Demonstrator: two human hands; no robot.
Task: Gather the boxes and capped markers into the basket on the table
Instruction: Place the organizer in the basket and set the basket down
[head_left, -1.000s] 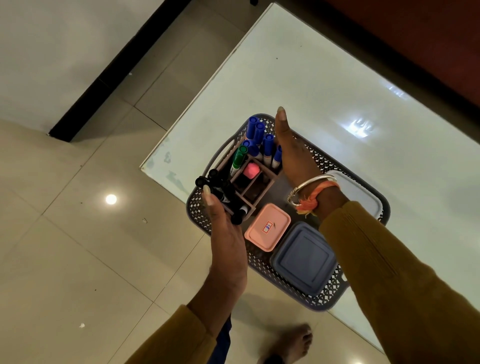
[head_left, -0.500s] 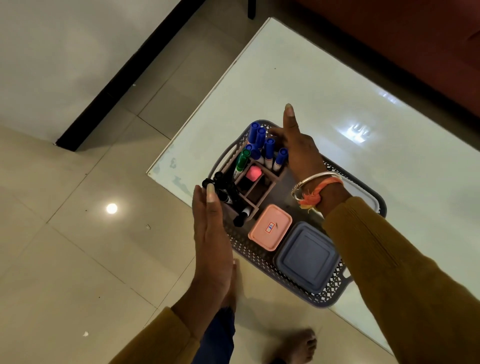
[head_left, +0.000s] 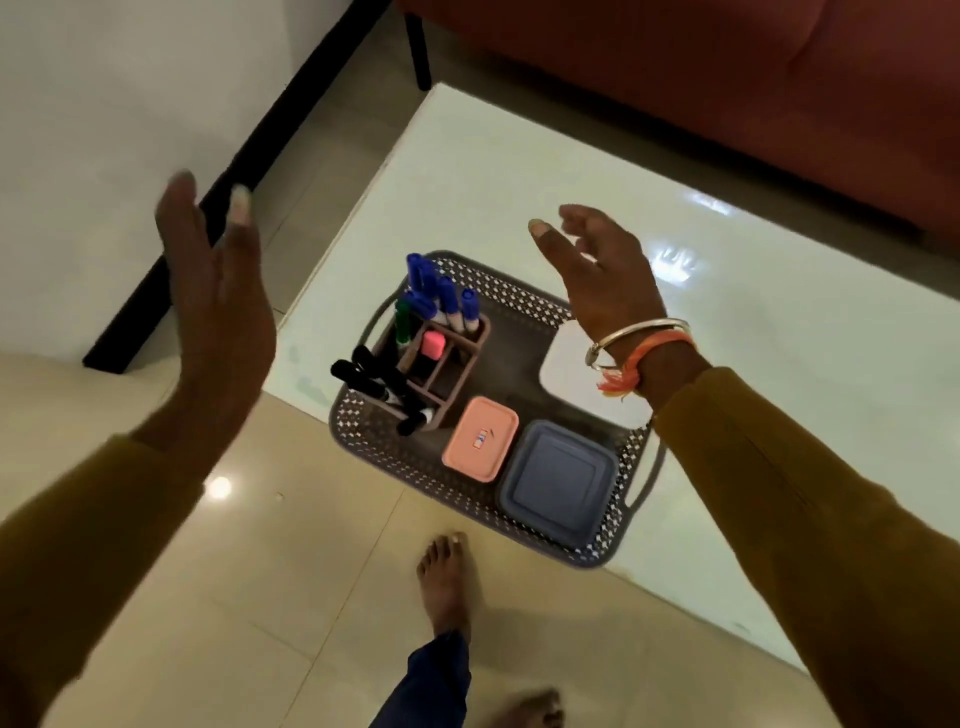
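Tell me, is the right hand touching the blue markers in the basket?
Apart. In the head view the open right hand hovers beside the blue markers, with basket wall showing plainly between them.

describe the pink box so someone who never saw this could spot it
On the white table, a grey perforated basket sits at the near corner. Along its near side, the pink box lies between the brown marker organizer and a larger blue-grey box. It is the smallest box, the only pink one, with a small sticker on its lid.
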